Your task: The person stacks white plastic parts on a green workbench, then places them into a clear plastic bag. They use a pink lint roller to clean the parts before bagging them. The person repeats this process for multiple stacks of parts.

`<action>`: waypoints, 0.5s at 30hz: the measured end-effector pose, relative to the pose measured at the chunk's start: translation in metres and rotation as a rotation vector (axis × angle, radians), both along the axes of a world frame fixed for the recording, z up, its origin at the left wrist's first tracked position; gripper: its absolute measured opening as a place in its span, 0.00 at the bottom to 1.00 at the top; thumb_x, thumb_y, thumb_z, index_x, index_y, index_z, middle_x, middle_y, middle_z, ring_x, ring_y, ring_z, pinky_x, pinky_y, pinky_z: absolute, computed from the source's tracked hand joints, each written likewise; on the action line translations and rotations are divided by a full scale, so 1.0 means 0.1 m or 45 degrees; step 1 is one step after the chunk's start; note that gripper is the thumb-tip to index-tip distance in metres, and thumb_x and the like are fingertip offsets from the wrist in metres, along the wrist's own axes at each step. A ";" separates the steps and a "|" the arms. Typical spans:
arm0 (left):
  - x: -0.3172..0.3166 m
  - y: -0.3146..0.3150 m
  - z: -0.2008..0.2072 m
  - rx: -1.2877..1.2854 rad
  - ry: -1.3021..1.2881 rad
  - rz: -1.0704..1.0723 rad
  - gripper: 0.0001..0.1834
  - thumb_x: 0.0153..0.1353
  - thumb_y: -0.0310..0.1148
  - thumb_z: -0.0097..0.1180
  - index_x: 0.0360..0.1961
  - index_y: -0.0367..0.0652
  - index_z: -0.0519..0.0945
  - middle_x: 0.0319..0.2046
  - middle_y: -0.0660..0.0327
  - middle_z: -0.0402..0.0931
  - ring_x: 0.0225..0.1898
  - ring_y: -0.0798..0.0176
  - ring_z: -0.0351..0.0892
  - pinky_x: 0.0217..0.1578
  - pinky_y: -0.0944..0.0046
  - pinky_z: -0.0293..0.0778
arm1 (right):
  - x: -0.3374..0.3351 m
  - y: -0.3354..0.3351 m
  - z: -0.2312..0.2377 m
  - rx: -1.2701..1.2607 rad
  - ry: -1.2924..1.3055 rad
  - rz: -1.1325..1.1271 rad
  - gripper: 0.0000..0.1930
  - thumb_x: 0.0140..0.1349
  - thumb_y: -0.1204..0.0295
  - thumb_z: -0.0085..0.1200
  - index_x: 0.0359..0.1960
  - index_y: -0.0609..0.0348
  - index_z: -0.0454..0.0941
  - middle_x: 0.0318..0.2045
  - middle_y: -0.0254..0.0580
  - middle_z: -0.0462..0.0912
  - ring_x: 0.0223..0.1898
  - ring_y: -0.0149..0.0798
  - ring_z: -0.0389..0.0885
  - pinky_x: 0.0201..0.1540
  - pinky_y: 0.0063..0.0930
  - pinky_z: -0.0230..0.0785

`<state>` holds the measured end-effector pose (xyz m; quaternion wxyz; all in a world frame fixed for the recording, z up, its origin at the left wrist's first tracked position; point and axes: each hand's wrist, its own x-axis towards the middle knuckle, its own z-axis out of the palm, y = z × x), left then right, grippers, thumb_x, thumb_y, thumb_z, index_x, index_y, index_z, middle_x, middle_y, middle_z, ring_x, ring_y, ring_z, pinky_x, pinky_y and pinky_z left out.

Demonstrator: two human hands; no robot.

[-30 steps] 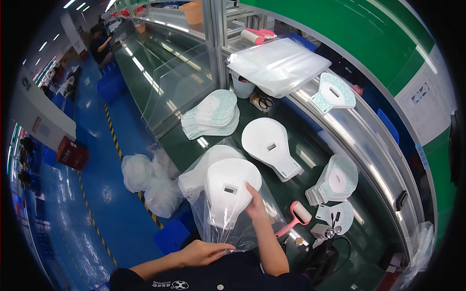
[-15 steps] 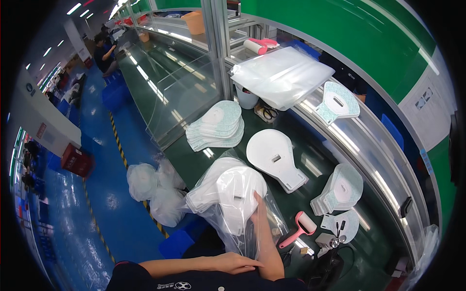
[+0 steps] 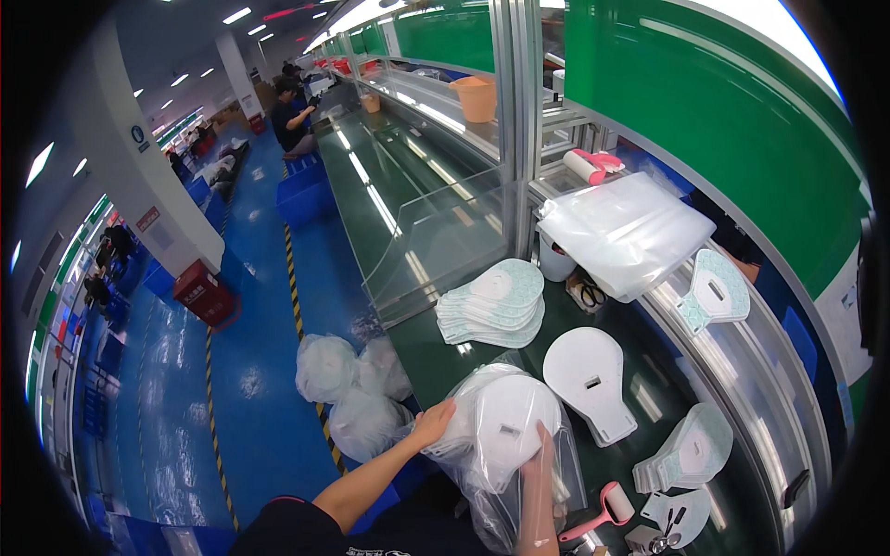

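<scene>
In front of me lies a clear plastic bag with white paddle-shaped panels in or under it; how the layers lie is hard to tell. My right hand reaches into the bag, closed on the right edge of the top panel. At the bag's left side my left hand grips the film beside the panels' rounded edge, its fingertips partly hidden. To the right, a separate white panel stack rests on the dark green table.
Pale-patterned panels are stacked farther back and at right. A pink lint roller lies near my right forearm. Folded clear bags rest on the back rail. Filled plastic bags sit left of the table.
My left hand has moved from beside my right forearm out to the bag's left side. My right hand remains in the bag. The view has shifted, so the scene sits lower and farther right.
</scene>
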<state>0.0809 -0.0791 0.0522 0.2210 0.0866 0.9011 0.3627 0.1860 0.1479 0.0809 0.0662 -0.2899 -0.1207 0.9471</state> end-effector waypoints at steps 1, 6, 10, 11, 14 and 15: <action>-0.01 -0.01 0.02 0.024 0.008 0.005 0.30 0.63 0.54 0.33 0.58 0.46 0.64 0.60 0.54 0.60 0.63 0.52 0.55 0.57 0.43 0.47 | -0.04 0.01 -0.02 -0.031 -0.032 -0.024 0.28 0.54 0.68 0.53 0.56 0.64 0.61 0.47 0.53 0.72 0.49 0.51 0.71 0.50 0.49 0.67; 0.13 0.06 -0.04 -0.094 0.174 -0.017 0.29 0.63 0.52 0.35 0.59 0.45 0.62 0.58 0.53 0.62 0.61 0.53 0.57 0.55 0.42 0.48 | -0.06 0.01 -0.01 0.122 -0.105 -0.010 0.30 0.53 0.68 0.55 0.57 0.64 0.60 0.49 0.51 0.71 0.49 0.50 0.71 0.51 0.47 0.67; 0.11 0.00 -0.36 -0.034 0.316 -0.028 0.29 0.62 0.50 0.38 0.58 0.42 0.61 0.56 0.52 0.64 0.58 0.53 0.60 0.53 0.43 0.49 | 0.00 -0.05 0.00 0.515 -0.231 0.248 0.31 0.54 0.66 0.56 0.57 0.65 0.59 0.51 0.47 0.70 0.50 0.44 0.70 0.52 0.35 0.65; 0.09 0.05 -0.28 -0.069 0.315 -0.032 0.29 0.62 0.50 0.38 0.59 0.42 0.61 0.56 0.52 0.64 0.58 0.53 0.60 0.53 0.44 0.49 | 0.02 -0.03 -0.01 0.745 -0.215 0.295 0.32 0.54 0.66 0.57 0.58 0.65 0.58 0.51 0.45 0.70 0.50 0.41 0.70 0.50 0.31 0.65; 0.20 0.08 -0.22 -0.124 0.345 -0.033 0.29 0.62 0.50 0.39 0.59 0.42 0.61 0.55 0.52 0.64 0.58 0.53 0.60 0.53 0.46 0.48 | 0.19 0.02 -0.10 0.981 -0.239 0.592 0.32 0.54 0.66 0.57 0.59 0.62 0.57 0.53 0.44 0.68 0.53 0.40 0.68 0.51 0.31 0.65; 0.17 0.07 -0.22 -0.135 0.379 -0.025 0.30 0.62 0.50 0.38 0.59 0.42 0.61 0.55 0.52 0.64 0.58 0.53 0.59 0.54 0.46 0.48 | 0.21 0.02 0.04 0.905 -0.205 0.576 0.33 0.55 0.66 0.56 0.59 0.62 0.56 0.54 0.45 0.67 0.54 0.40 0.67 0.51 0.31 0.65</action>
